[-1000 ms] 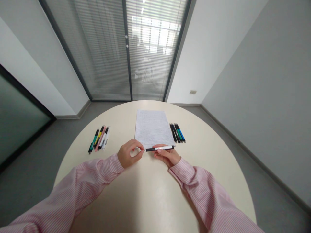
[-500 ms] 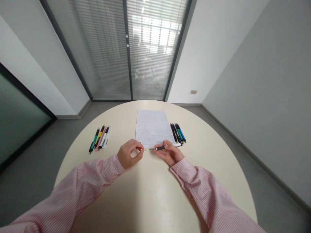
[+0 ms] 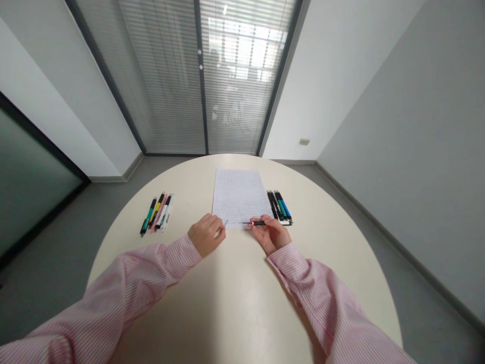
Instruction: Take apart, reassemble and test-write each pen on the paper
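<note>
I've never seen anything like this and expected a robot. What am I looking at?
There is no robot here, just a person working with two bare hands in pink striped sleeves. Every picture comes from one camera worn on the head, looking forward and down, so you see about what that person sees.

In front is a pale, rounded table. A lined sheet lies in the middle, with one row of pens on its left and another on its right.

The right hand holds a pen sideways, a thin dark piece poking out toward the left. The left hand seems to pinch a small pale thing, too tiny to make out.
</note>
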Motion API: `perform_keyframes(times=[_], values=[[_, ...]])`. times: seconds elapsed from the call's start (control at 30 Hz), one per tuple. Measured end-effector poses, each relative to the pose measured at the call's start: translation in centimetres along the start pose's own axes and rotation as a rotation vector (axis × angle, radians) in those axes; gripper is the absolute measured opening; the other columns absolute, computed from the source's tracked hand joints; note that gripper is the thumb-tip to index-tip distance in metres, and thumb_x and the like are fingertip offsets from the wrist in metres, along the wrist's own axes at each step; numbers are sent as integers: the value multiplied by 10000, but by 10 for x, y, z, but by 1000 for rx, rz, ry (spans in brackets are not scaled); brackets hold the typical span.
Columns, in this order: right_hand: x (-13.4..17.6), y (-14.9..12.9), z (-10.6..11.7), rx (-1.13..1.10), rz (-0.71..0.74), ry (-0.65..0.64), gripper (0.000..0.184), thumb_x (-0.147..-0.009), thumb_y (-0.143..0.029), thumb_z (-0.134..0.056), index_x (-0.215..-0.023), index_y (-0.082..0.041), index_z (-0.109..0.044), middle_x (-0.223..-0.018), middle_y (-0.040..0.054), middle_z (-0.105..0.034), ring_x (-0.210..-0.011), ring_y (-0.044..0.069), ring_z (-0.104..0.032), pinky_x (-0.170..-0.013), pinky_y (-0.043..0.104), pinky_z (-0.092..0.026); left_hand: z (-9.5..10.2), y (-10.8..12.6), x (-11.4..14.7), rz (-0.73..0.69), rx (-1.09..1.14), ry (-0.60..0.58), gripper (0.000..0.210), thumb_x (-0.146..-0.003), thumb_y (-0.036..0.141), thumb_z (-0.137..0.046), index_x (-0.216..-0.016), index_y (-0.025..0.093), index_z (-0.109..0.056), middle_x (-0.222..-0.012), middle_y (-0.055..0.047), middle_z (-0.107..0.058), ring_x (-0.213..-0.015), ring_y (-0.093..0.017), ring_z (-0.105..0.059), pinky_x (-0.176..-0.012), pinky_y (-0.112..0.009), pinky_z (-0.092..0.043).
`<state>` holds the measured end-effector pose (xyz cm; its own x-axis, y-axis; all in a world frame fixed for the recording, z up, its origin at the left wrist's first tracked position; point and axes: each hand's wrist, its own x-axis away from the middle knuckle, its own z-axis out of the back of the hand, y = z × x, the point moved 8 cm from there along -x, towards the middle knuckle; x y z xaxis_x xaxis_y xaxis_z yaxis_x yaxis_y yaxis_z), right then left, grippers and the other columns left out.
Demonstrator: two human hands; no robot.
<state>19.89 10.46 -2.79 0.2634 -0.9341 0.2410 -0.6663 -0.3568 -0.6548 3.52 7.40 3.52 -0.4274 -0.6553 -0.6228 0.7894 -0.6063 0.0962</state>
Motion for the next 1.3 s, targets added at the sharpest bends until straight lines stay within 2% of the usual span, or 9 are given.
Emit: perform_keyframes(times=[0.3,0.4,0.47,0.6,0.77,1.03,1.13,1.23,1.3], values=[[-4,4,4,-12,-12,-59,130,-621,-130,-615,-732,-162,-556,-809,90,-717,-801,220,-684,-726,292,-563,-10,-7,4,33,43,-42,147,-770,139,-519,-625,163,-535,-588,-11,-525,-601,-144,-473,-597,-265,-399],[-5,3,4,0,-6,-71,133,-625,-139,-627,-737,-164,-559,-818,87,-717,-810,228,-682,-736,321,-565,-4,-6,3,37,112,1,130,-779,156,-537,-650,163,-550,-581,-4,-526,-600,-143,-480,-598,-262,-406],[-5,4,4,15,-6,-84,136,-636,-144,-633,-746,-164,-557,-830,86,-715,-817,227,-681,-753,333,-561,4,-4,0,33,186,48,59,-793,192,-556,-754,155,-580,-606,-2,-543,-612,-140,-494,-617,-261,-420],[-4,9,-2,80,-61,-141,134,-677,-158,-629,-788,-160,-554,-889,94,-710,-865,217,-672,-827,344,-528,16,4,-4,3,315,100,158,-807,252,-582,-924,147,-582,-671,-11,-577,-635,-132,-514,-633,-259,-439],[-1,14,-8,148,-109,-205,140,-703,-184,-626,-821,-156,-556,-927,92,-705,-901,209,-662,-851,329,-511,24,11,-5,-60,395,145,27,-810,158,-566,-820,164,-590,-690,-14,-614,-671,-128,-546,-658,-258,-449],[1,16,-10,131,-129,-220,156,-700,-177,-644,-830,-140,-566,-944,111,-699,-924,204,-655,-850,288,-512,24,11,-6,-58,412,142,18,-794,158,-581,-804,166,-594,-688,-15,-623,-665,-127,-548,-653,-266,-454],[2,11,-9,94,-102,-184,168,-687,-178,-669,-821,-135,-578,-941,107,-697,-910,213,-660,-820,273,-532,30,8,-7,-28,410,188,30,-786,136,-581,-784,163,-595,-675,-13,-621,-642,-118,-542,-624,-251,-448],[0,2,-1,14,-7,-68,180,-662,-193,-707,-788,-139,-591,-840,65,-703,-865,219,-674,-750,243,-564,42,-2,-6,47,399,270,54,-762,122,-599,-798,162,-604,-661,-5,-612,-596,-104,-528,-568,-229,-440],[-2,-3,6,-34,48,4,207,-624,-199,-745,-754,-143,-593,-763,40,-695,-837,224,-680,-701,220,-577,55,-5,-4,40,354,342,102,-739,105,-617,-821,163,-608,-663,0,-614,-575,-99,-523,-543,-220,-437]])
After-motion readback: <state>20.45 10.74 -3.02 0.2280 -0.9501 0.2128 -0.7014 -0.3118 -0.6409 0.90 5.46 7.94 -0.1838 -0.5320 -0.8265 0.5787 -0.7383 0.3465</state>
